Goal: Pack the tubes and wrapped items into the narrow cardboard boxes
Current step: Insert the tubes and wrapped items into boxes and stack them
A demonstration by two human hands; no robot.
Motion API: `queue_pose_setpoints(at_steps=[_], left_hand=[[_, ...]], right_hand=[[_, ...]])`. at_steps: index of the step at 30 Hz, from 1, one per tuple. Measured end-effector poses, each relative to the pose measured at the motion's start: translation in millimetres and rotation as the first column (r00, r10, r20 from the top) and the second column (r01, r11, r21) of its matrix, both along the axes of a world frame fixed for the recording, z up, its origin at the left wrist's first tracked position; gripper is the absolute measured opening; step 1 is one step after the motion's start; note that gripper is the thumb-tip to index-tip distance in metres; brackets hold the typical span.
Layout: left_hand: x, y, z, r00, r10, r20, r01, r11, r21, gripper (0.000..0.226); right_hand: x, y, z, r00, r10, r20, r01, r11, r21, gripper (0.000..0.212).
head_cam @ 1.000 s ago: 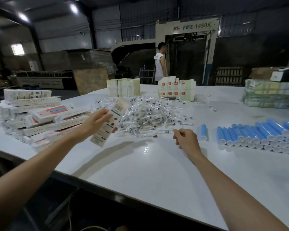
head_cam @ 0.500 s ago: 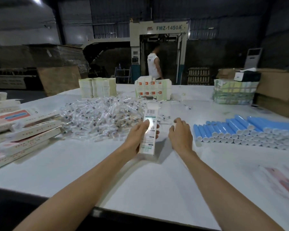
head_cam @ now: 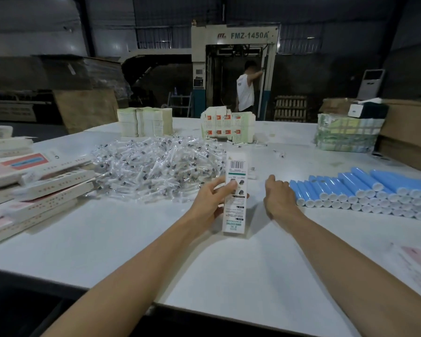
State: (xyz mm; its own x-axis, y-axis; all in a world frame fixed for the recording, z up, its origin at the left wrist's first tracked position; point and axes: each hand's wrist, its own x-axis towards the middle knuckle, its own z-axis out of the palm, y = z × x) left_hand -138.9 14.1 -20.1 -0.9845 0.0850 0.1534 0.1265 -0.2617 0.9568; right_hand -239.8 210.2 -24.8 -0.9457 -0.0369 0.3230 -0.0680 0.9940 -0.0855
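Gripping a narrow box (head_cam: 236, 188) by its middle, the left hand (head_cam: 212, 201) holds it on end over the table (head_cam: 229, 268), probably ready for loading. The right hand (head_cam: 280, 199), fingers loosely bent and empty, sits just beside the blue tubes (head_cam: 365, 190), likely to take one; wrapped items (head_cam: 156, 170) lie heaped behind.

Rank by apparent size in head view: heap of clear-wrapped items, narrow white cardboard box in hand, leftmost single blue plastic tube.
1. Heap of clear-wrapped items
2. Narrow white cardboard box, helped by being nearest the camera
3. Single blue plastic tube
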Motion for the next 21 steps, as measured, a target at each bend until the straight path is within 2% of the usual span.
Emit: queue_pose_setpoints(at_steps=[2,4,5,6,7,8,10,12,13,14,17,21], left_hand=[[-0.5,-0.4,0.1,1.000,0.008,-0.012,-0.008,1.000,-0.013,0.042],[-0.2,-0.3,1.1,1.000,0.010,-0.016,-0.010,1.000,-0.014,0.047],[-0.3,-0.4,1.6,1.000,0.012,-0.016,-0.013,1.000,-0.014,0.048],[-0.5,-0.4,1.7,1.000,0.016,-0.017,-0.017,1.000,-0.014,0.047],[-0.7,-0.3,1.7,1.000,0.021,-0.015,-0.021,1.000,-0.017,0.046],[-0.4,-0.1,1.5,1.000,0.025,-0.013,-0.026,0.999,-0.023,0.044],[1.0,0.3,2.1,1.000,0.026,-0.013,-0.027,0.999,-0.036,0.042],[3.5,0.9,4.3,1.000,0.027,-0.015,-0.028,0.999,-0.036,0.047],[5.0,1.8,5.5,0.999,0.029,-0.016,-0.029,0.999,-0.035,0.051],[6.2,2.8,7.2,0.999,0.027,-0.021,-0.027,0.999,-0.039,0.054],[9.5,4.2,8.3,0.999,0.026,-0.025,-0.028,0.998,-0.049,0.056],[11.8,1.7,7.2,0.999,0.016,-0.044,-0.019,0.997,-0.073,0.042]], right_hand=[[3.0,2.7,10.0,1.000,0.016,0.003,-0.016,0.990,-0.143,0.054],[6.9,8.8,27.6,0.998,0.047,-0.030,-0.055,0.906,-0.420,0.064],[10.4,10.9,39.9,0.995,0.078,-0.058,-0.097,0.787,-0.609,0.065],[14.7,12.5,53.7,0.987,0.128,-0.100,-0.158,0.611,-0.776,0.065],[20.1,13.5,68.3,0.968,0.183,-0.172,-0.235,0.422,-0.876,0.067],[26.2,13.7,82.2,0.939,0.222,-0.262,-0.316,0.259,-0.913,0.070],[37.3,12.9,108.1,0.862,0.275,-0.426,-0.446,0.011,-0.895,0.080],[45.5,9.1,129.5,0.788,0.337,-0.515,-0.505,-0.124,-0.854,0.094],[47.4,5.3,137.7,0.763,0.367,-0.532,-0.523,-0.134,-0.842,0.101],[48.5,0.4,145.0,0.749,0.391,-0.534,-0.540,-0.106,-0.835,0.105],[48.5,-13.3,153.2,0.766,0.434,-0.473,-0.560,0.090,-0.824,0.108],[43.3,-19.7,142.3,0.807,0.442,-0.391,-0.552,0.333,-0.764,0.102]])
